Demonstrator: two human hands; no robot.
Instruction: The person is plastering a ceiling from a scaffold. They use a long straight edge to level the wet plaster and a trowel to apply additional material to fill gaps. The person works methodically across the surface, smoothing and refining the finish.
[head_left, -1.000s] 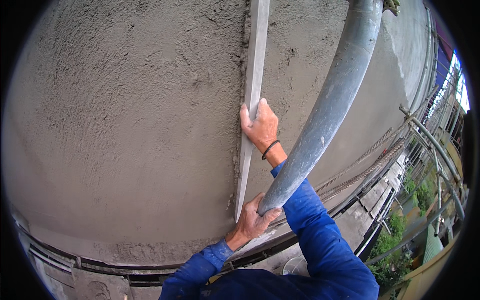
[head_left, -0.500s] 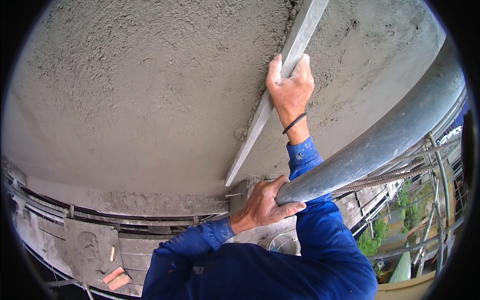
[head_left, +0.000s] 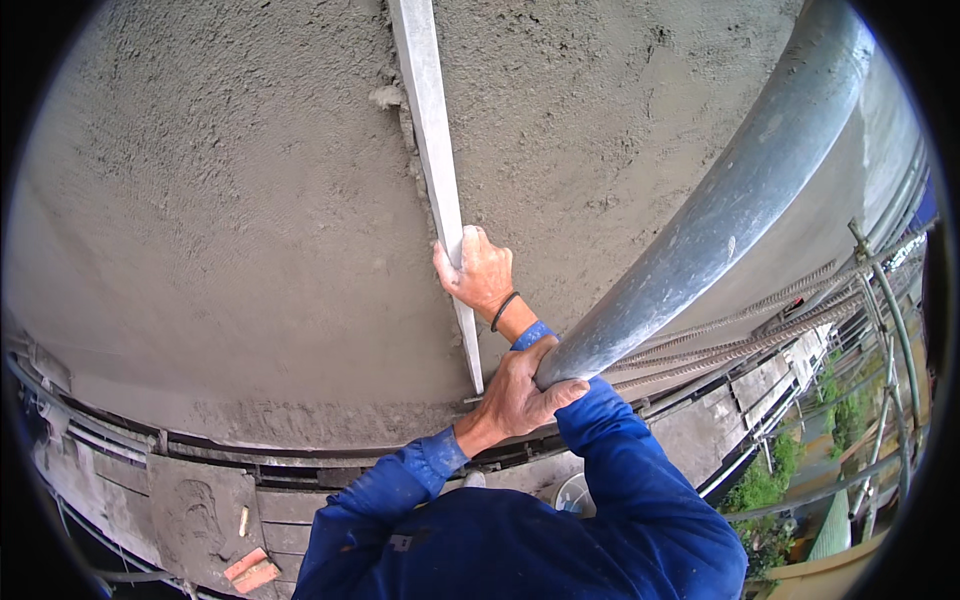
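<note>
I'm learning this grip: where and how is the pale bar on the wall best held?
Probably low on the bar, where the right hand holds it, coming from the right: it looks slim enough to wrap, and mortar lies along its upper left edge.

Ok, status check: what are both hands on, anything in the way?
Right hand gripping bar. Left hand gripping pipe. Pipe crossing in front of right sleeve.
</note>
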